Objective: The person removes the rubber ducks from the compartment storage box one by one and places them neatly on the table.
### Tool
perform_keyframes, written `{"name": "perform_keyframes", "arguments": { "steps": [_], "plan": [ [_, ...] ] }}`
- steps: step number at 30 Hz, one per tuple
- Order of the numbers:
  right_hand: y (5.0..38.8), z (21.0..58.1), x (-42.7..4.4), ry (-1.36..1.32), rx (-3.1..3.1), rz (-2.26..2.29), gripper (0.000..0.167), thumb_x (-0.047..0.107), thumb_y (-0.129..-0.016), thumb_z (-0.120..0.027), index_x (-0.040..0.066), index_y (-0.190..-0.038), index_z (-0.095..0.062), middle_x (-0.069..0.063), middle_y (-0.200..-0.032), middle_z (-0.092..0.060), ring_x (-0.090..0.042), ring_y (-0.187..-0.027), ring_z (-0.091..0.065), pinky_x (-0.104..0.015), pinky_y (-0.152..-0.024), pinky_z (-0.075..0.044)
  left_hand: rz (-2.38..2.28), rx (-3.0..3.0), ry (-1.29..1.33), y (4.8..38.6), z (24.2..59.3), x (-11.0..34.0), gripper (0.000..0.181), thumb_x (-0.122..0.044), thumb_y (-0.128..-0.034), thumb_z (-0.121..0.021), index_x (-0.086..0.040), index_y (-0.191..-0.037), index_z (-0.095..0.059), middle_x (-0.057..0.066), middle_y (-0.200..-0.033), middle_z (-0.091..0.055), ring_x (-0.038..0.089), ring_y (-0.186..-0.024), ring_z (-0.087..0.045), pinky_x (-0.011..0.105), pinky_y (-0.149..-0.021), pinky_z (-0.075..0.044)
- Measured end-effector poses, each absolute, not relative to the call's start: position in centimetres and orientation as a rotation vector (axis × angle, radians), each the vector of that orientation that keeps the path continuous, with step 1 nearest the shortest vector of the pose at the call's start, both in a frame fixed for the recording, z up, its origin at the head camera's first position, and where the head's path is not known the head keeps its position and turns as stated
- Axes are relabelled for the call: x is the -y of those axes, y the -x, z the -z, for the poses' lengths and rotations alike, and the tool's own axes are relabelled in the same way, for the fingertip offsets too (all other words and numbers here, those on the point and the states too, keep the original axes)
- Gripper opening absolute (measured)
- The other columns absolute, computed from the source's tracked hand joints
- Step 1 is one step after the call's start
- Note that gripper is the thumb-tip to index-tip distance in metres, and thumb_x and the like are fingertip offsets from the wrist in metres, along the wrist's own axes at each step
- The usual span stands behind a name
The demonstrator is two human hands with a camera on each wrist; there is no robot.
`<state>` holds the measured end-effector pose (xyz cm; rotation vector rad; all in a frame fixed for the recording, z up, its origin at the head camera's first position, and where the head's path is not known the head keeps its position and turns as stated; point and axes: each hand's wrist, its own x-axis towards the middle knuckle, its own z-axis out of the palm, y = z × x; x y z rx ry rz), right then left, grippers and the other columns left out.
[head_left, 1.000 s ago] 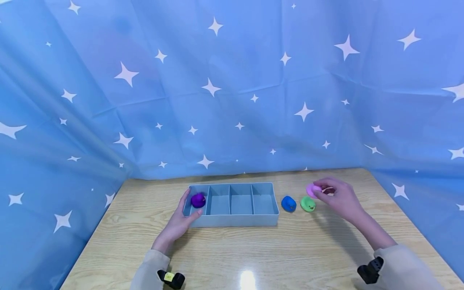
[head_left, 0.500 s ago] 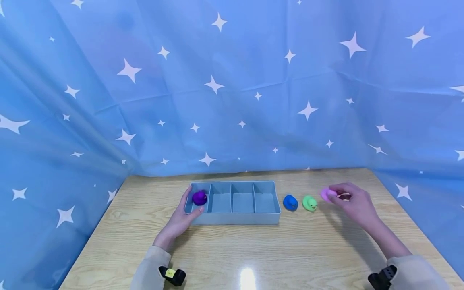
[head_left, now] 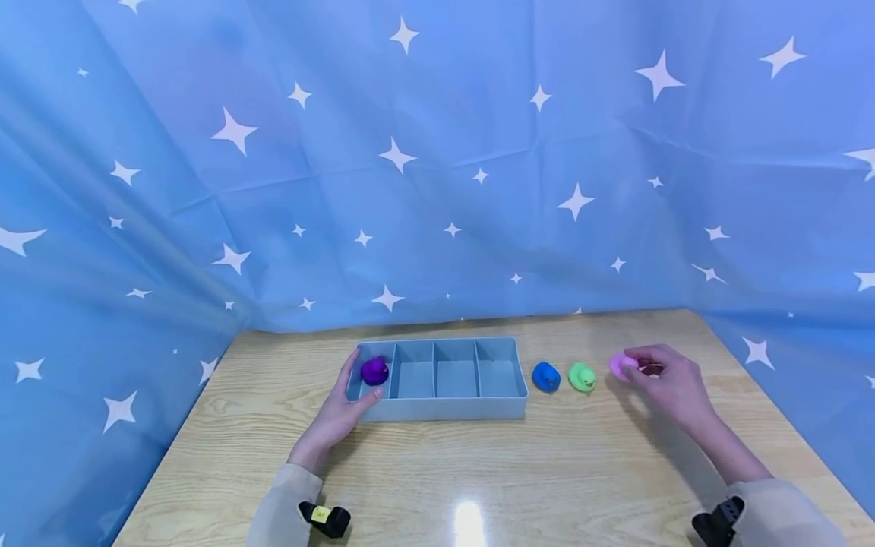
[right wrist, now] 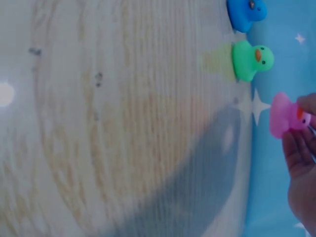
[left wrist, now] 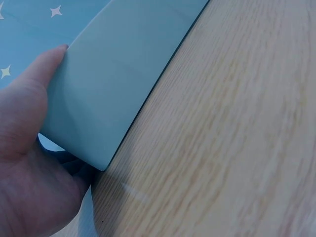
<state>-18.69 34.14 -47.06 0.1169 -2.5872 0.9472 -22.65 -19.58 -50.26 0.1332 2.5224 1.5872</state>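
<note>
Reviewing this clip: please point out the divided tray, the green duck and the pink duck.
Divided tray (head_left: 443, 409): head view, on its front wall.
Green duck (right wrist: 245, 61): right wrist view, on its body.
Pink duck (right wrist: 281, 116): right wrist view, on its body.

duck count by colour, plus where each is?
Purple duck: 1, in the leftmost compartment of the tray
Blue duck: 1, on the table, right of the tray
Green duck: 1, on the table, right of blue
Pink duck: 1, in the right hand
Total: 4

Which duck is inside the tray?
The purple duck, alone in the tray; the blue duck, green duck and pink duck are outside it.
</note>
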Motion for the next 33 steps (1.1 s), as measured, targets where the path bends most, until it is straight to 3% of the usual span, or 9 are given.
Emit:
{"name": "perform_keyframes", "arguments": {
  "steps": [7, 33],
  "plan": [
    [18.7, 47.8, -33.9, -0.039, 2.687, -0.978, 0.032, 0.011, -0.093, -0.076, -0.008, -0.118, -0.069, -0.026, -0.107, -0.068, -0.031, -0.088, -0.066, -0.019, -0.064, -0.052, -1.587, -2.517, -0.127, 22.7, 50.2, 19.7, 0.092, -0.041, -0.0975, -0.07, -0.033, -0.166, -0.009, 0.019, -0.17, -0.006, 0.053, -0.147, -0.023, 0.071, -0.115, -0.02],
    [19.1, 49.7, -33.5, -0.042, 2.652, -0.884, 0.026, 0.009, -0.093, -0.076, -0.006, -0.114, -0.072, -0.02, -0.101, -0.071, -0.038, -0.09, -0.07, -0.017, -0.071, -0.049, -1.567, -2.52, -0.138, 22.7, 50.1, 19.7, 0.092, -0.04, -0.0985, -0.07, -0.033, -0.166, -0.008, 0.015, -0.171, -0.004, 0.052, -0.15, -0.016, 0.072, -0.115, -0.016]
  ]
}}
